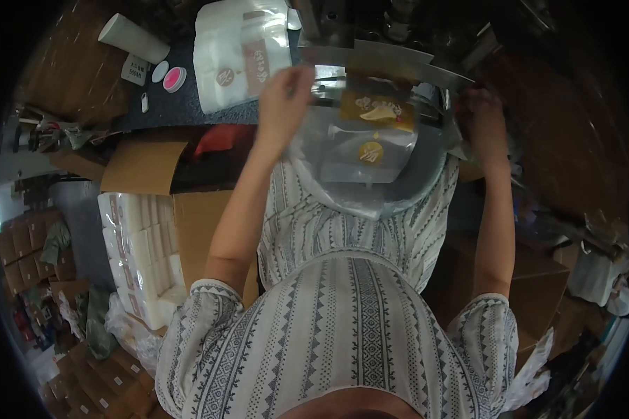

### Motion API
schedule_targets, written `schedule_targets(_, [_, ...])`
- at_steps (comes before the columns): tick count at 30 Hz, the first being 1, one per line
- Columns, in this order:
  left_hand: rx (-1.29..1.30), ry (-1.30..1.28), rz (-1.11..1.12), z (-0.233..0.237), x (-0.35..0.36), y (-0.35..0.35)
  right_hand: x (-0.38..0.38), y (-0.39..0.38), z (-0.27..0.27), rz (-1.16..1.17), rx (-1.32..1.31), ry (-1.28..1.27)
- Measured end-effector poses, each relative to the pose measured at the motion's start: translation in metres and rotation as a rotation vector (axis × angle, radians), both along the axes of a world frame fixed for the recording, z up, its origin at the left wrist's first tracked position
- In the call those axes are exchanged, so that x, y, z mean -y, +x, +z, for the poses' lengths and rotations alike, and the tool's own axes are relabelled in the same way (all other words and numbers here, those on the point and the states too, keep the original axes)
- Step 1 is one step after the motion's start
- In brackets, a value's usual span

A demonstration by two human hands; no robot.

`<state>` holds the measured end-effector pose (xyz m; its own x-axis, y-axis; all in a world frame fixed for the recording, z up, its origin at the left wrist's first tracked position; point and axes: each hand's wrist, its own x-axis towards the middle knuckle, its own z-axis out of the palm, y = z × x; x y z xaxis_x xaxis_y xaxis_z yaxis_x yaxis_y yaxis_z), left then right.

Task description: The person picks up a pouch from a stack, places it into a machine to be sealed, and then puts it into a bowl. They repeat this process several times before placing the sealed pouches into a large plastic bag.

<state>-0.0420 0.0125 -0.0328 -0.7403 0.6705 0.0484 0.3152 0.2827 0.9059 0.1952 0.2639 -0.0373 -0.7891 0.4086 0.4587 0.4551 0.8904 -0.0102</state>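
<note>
In front of me a clear plastic bag with a gold printed band (377,110) hangs below a long metal bar (398,66). Its lower part lies over a round grey-white tub (426,188) at my lap. My left hand (284,105) is at the bar's left end, slightly blurred, with its fingers curled together; what they hold is hidden. At the right end of the bar is my right hand (483,122), in shadow, its fingers bent inward around something too dark to make out.
A stack of printed plastic bags (241,56) lies on the dark tabletop at upper left, near a pink round container (175,79) and a white cup (133,36). An opened cardboard box (147,160) and white wrapped packs (141,244) stand to my left. A brown carton (524,279) is at right.
</note>
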Motion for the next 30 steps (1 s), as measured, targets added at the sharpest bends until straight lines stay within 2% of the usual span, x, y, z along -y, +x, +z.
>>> schedule_targets(1, [-0.001, -0.001, 0.008, -0.006, 0.013, -0.013, -0.001, -0.001, 0.006, -0.015, 0.040, -0.127])
schedule_targets(2, [-0.477, -0.247, 0.066, -0.016, 0.028, -0.023, 0.001, 0.001, 0.008, -0.033, 0.084, -0.260])
schedule_targets(3, [-0.957, -0.489, 0.121, -0.028, 0.036, -0.027, -0.001, 0.004, 0.005, -0.031, 0.083, -0.263])
schedule_targets(4, [-1.074, -0.412, 0.081, -0.037, 0.045, -0.012, -0.005, 0.006, 0.003, -0.005, 0.082, -0.261])
schedule_targets(6, [-1.022, -0.384, 0.053, -0.035, 0.057, -0.004, -0.008, 0.006, 0.003, 0.014, 0.074, -0.261])
schedule_targets(8, [-0.946, -0.368, 0.013, -0.022, 0.072, 0.005, -0.001, 0.011, 0.010, -0.109, 0.193, -0.182])
schedule_targets(10, [-0.664, -0.440, 0.127, -0.005, 0.084, 0.003, 0.014, 0.013, 0.022, -0.188, 0.153, -0.260])
schedule_targets(11, [-0.813, -0.210, 0.191, -0.001, 0.085, 0.007, 0.025, 0.014, 0.030, -0.268, 0.106, -0.342])
schedule_targets(12, [-0.813, -0.210, 0.197, 0.003, 0.085, 0.013, 0.037, 0.014, 0.042, -0.262, 0.106, -0.339])
schedule_targets(14, [-0.785, -0.196, 0.213, 0.013, 0.086, 0.029, 0.066, 0.009, 0.069, -0.178, -0.188, -0.867])
schedule_targets(15, [-0.783, -0.200, 0.213, 0.018, 0.083, 0.036, 0.078, 0.001, 0.074, -0.178, -0.185, -0.870])
schedule_targets(17, [-0.720, -0.123, 0.140, 0.028, 0.072, 0.051, 0.102, -0.014, 0.082, 0.154, -0.167, -0.825])
schedule_targets(18, [-0.724, -0.118, 0.134, 0.034, 0.068, 0.056, 0.110, -0.022, 0.080, 0.149, -0.172, -0.822])
schedule_targets(20, [-0.699, -0.059, 0.047, 0.042, 0.061, 0.066, 0.117, -0.037, 0.072, 0.448, -0.226, -0.572])
schedule_targets(21, [-0.699, -0.059, 0.047, 0.042, 0.060, 0.068, 0.118, -0.038, 0.073, 0.448, -0.226, -0.572])
schedule_targets(23, [-0.626, -0.049, -0.178, 0.042, 0.058, 0.072, 0.119, -0.041, 0.074, 0.604, -0.195, -0.637])
schedule_targets(24, [-0.625, -0.051, -0.177, 0.040, 0.054, 0.074, 0.118, -0.040, 0.073, 0.605, -0.194, -0.639])
schedule_targets(26, [-0.372, -0.073, -0.363, 0.032, 0.043, 0.076, 0.111, -0.036, 0.072, 0.442, -0.062, -0.967])
schedule_targets(30, [-0.298, -0.043, -0.350, 0.018, 0.022, 0.074, 0.096, -0.024, 0.080, 0.294, -0.012, -0.965])
